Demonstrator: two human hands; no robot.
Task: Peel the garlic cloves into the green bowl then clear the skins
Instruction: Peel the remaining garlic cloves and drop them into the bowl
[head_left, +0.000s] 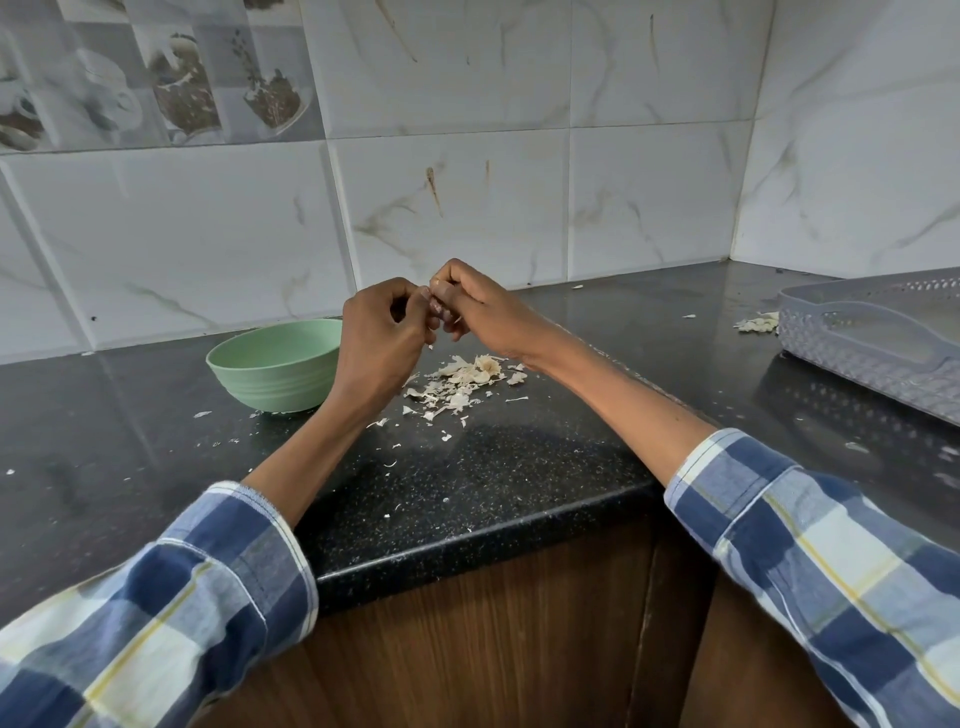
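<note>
Head view: no legible writing.

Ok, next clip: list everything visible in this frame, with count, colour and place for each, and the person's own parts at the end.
green plastic bowl: one, pale green, on the counter left of the hands, inside not visible.
pile of garlic skins: one main heap, off-white, on the counter below the hands, flakes scattered around it.
smaller clump of skins: one, off-white, beside the tray.
perforated plastic tray: one, grey-lilac, far right of the counter.
speckled stone counter: one, black, over brown wood cabinets.
marble-look wall tiles: white, behind the counter.
garlic clove: one, mostly hidden, pinched between both hands.
left hand: one, checked blue sleeve.
right hand: one, same sleeve.
</note>
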